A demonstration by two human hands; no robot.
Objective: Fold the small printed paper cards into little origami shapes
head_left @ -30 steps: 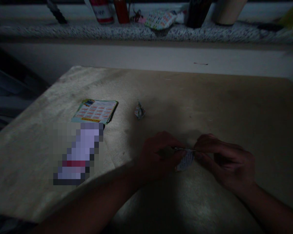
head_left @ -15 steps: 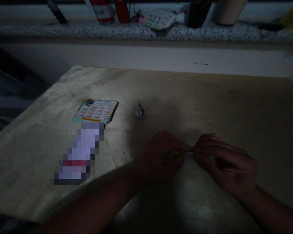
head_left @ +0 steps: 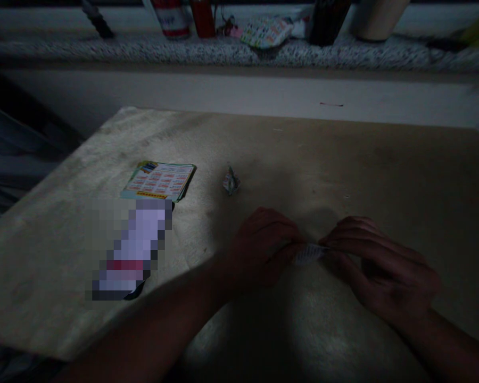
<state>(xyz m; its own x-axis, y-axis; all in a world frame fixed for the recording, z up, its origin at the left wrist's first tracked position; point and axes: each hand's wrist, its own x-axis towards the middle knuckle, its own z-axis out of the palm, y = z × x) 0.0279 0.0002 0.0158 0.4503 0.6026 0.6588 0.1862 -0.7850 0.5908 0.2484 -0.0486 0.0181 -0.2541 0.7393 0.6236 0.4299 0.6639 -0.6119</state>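
A small piece of printed paper (head_left: 309, 254) is stretched between my two hands, just above the table. My left hand (head_left: 265, 247) pinches its left end with thumb and fingers. Its right end is pinched in the fingertips of my right hand (head_left: 383, 266). Much of the paper is hidden behind the fingers, and the light there is dim. Beyond my left hand, a small folded paper piece (head_left: 231, 182) with printed patterns stands on the table.
To the left lies a stack of printed cards (head_left: 159, 181), with a blurred-out phone (head_left: 141, 239) below it on the table (head_left: 207, 133). Behind, a speckled stone sill (head_left: 123, 51) holds a red-and-white can (head_left: 171, 20), a crumpled patterned bag (head_left: 267, 33) and a dark cup (head_left: 329, 21).
My right hand has shifted slightly to the right, away from my left. More of the printed paper shows between them. The view has moved a little.
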